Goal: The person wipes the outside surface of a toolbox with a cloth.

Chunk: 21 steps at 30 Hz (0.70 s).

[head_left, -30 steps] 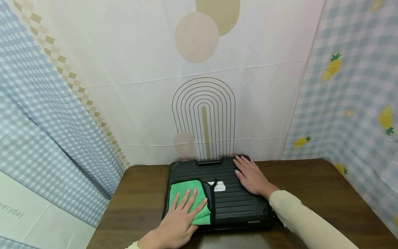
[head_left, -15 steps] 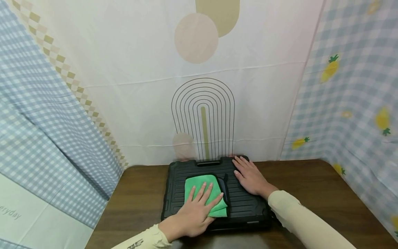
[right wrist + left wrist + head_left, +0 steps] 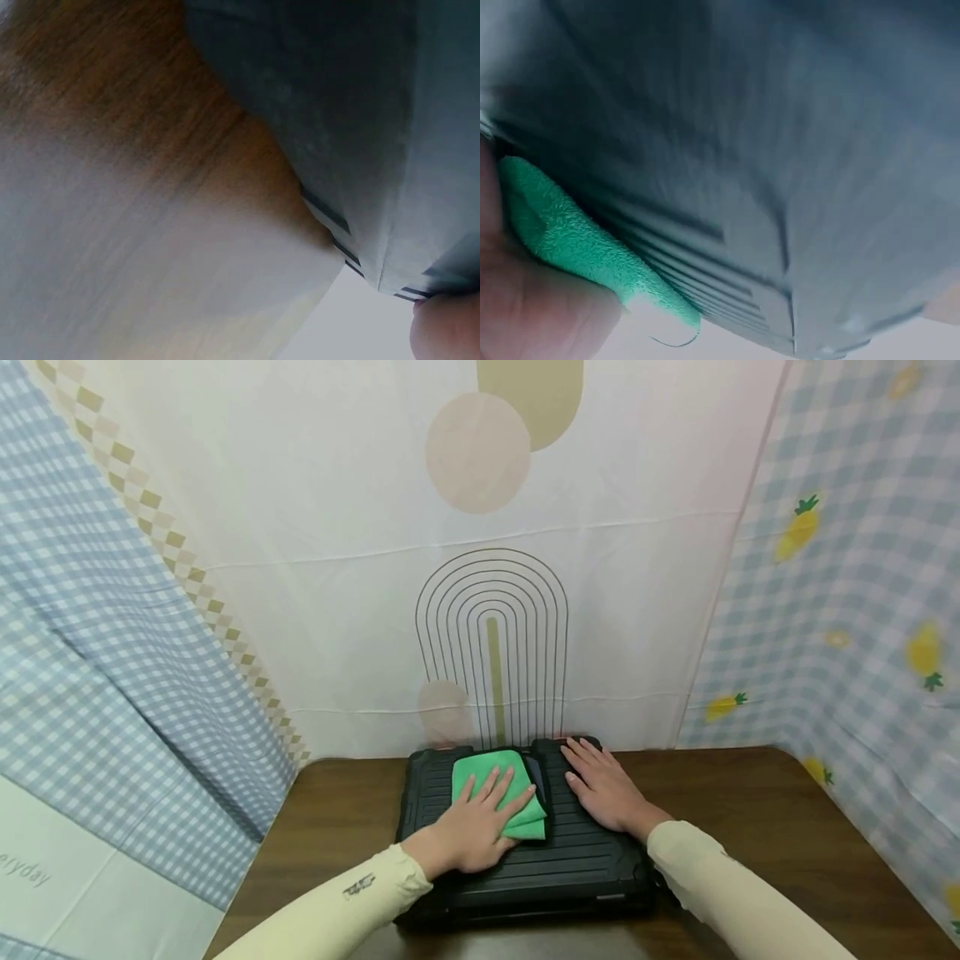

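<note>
A black ribbed plastic case lies flat on the wooden table. My left hand presses a folded green cloth with dark edging onto the case's lid, fingers spread and straight over it. The cloth sits near the handle at the back of the case. In the left wrist view the fuzzy green cloth shows beside my thumb, against the lid's ridges. My right hand rests flat on the lid's back right corner, fingers straight. In the right wrist view a fingertip shows at the case's edge.
The brown table extends to both sides of the case. A patterned white curtain hangs right behind it. Blue checked curtains, one printed with pineapples, enclose the left and right sides.
My left hand has slid the green cloth from the lid's front left to its middle, then back toward the handle. The right hand has stayed at its corner.
</note>
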Available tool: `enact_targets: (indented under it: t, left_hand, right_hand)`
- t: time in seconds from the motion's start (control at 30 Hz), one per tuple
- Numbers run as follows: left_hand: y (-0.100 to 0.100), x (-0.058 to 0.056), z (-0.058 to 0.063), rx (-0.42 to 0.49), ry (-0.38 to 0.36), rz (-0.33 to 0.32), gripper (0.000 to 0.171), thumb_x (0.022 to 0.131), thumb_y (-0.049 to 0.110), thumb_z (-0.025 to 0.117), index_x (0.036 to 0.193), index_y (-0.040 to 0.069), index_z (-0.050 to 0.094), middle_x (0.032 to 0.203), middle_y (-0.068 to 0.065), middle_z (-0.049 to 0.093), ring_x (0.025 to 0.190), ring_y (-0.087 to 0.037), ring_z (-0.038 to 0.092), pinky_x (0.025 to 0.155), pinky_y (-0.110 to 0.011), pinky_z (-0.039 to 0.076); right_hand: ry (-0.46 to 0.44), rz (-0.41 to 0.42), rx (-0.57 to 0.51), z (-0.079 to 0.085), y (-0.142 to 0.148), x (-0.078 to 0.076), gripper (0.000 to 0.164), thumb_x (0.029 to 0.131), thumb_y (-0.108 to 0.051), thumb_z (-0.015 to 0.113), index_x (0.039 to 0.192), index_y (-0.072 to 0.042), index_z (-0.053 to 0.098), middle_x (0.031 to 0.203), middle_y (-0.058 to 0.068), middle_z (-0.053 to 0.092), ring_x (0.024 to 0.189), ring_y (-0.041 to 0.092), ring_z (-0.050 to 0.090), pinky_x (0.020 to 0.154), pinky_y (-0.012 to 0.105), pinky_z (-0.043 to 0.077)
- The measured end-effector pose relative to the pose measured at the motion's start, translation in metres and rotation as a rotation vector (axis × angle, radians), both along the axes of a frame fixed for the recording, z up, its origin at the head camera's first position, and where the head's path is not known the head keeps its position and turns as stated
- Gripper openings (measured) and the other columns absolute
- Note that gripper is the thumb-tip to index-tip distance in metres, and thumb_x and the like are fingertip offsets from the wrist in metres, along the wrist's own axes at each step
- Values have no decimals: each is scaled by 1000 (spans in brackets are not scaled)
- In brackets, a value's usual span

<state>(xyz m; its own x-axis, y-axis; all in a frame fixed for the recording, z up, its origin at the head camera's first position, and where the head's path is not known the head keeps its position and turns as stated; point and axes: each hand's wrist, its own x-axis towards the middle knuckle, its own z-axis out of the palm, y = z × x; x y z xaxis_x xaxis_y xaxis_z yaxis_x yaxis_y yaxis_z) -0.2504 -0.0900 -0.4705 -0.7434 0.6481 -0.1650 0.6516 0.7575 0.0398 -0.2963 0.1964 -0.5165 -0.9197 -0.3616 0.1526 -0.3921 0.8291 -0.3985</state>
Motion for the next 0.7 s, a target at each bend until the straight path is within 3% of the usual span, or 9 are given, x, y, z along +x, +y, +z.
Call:
enact_targets:
  t: [0.17,0.3,0.43,0.7]
  left_hand:
    - [8,-40,-2,-2,-7,58,73,113,53,42,174,37,4,183,-6,2,171,-30,6,137,-61,13]
    - [15,-69,-4,16,-18,119,70,113,54,39,174,34,11,181,-10,20,169,-30,20,136,-61,16]
    - [23,-90,-3,39,-24,177,68,113,59,36,173,30,23,173,-11,38,162,-30,36,133,-61,25]
    - [33,-119,-4,7,-81,350,81,107,75,29,171,26,31,172,-7,44,161,-29,40,132,-59,26]
  right_hand:
    - [2,4,-16,1,-1,1,58,116,-36,41,167,-8,37,176,16,32,165,44,24,130,72,19]
    - [24,7,-13,2,-3,2,58,116,-36,41,166,-7,39,175,18,34,163,47,27,128,73,21]
    - [31,1,-16,1,-2,2,57,116,-35,42,165,-7,40,175,18,35,163,46,28,129,73,21]
    - [-5,-11,-1,2,-1,1,59,116,-38,42,168,-11,35,177,12,30,166,41,23,131,70,19]
